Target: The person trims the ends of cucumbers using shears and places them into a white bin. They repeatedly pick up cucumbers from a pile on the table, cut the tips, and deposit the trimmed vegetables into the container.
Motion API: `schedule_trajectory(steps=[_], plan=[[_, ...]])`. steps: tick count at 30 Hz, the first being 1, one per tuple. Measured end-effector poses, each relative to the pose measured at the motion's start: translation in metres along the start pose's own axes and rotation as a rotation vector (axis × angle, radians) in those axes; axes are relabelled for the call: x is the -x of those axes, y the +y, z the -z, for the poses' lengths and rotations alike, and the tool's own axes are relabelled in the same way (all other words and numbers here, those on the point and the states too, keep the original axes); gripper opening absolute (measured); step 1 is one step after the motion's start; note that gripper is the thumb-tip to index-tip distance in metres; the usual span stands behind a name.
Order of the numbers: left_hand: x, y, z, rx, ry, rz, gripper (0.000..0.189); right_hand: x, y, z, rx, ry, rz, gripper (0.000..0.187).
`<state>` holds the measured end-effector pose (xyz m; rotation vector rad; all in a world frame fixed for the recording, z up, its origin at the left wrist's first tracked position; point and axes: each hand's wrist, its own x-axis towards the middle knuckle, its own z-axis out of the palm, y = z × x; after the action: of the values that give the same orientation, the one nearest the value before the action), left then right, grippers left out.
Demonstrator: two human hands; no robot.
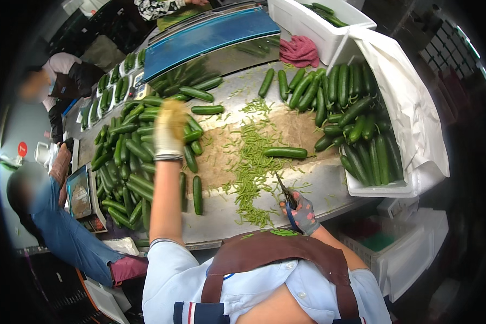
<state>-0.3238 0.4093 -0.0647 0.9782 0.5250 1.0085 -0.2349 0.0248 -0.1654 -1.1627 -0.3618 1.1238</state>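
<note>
My right hand point(304, 214), in a grey glove with pink spots, holds scissors point(290, 198) with dark blades and blue handles near the table's front edge. The blades point away from me. One cucumber point(285, 152) lies just beyond the blade tips, its thin stem to the right. My left hand point(171, 123), in a yellow and white glove, is motion-blurred over a large pile of cucumbers point(135, 150); its fingers are too smeared to show whether they hold anything. Snipped green stems point(253, 162) form a long heap between my hands.
A white foam box point(378, 190) with a white liner lies at the right, cucumbers spilling from its open side. Behind it are another foam box point(324, 20) and a pink cloth point(299, 50). Packed trays point(113, 89) line the back left. Two people work at the left; another stands beyond the table.
</note>
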Motion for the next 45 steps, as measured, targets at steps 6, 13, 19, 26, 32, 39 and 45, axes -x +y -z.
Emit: schedule_trajectory(steps=[6, 13, 19, 26, 32, 39, 45], plan=[[0.083, -0.126, -0.128, -1.431, -1.161, -0.219, 0.035, -0.004, 0.009, 0.019, -0.396, 0.041, -0.097, 0.047], [0.019, -0.150, -0.133, -1.602, -1.167, -0.693, 0.025, -0.007, 0.019, 0.037, -0.906, 0.156, -0.225, 0.044], [-0.090, -0.140, -0.150, -1.872, -1.148, -0.703, 0.043, -0.022, 0.021, 0.044, -1.064, -0.257, -0.359, 0.033], [-0.145, -0.155, -0.155, -1.980, -1.507, -0.657, 0.054, -0.024, 0.028, 0.039, -1.221, -0.152, -0.341, 0.035], [-0.122, -0.149, -0.127, -1.966, -1.148, -0.264, 0.029, -0.028, 0.014, 0.032, -1.164, -0.155, -0.324, 0.033], [-0.017, -0.093, -0.112, -0.986, -0.774, 0.401, 0.036, -0.032, -0.026, 0.027, -0.639, 0.045, -0.046, 0.050], [0.068, -0.052, -0.110, -0.765, -0.753, 0.629, 0.028, -0.046, -0.021, 0.035, 0.094, 0.037, -0.060, 0.062]])
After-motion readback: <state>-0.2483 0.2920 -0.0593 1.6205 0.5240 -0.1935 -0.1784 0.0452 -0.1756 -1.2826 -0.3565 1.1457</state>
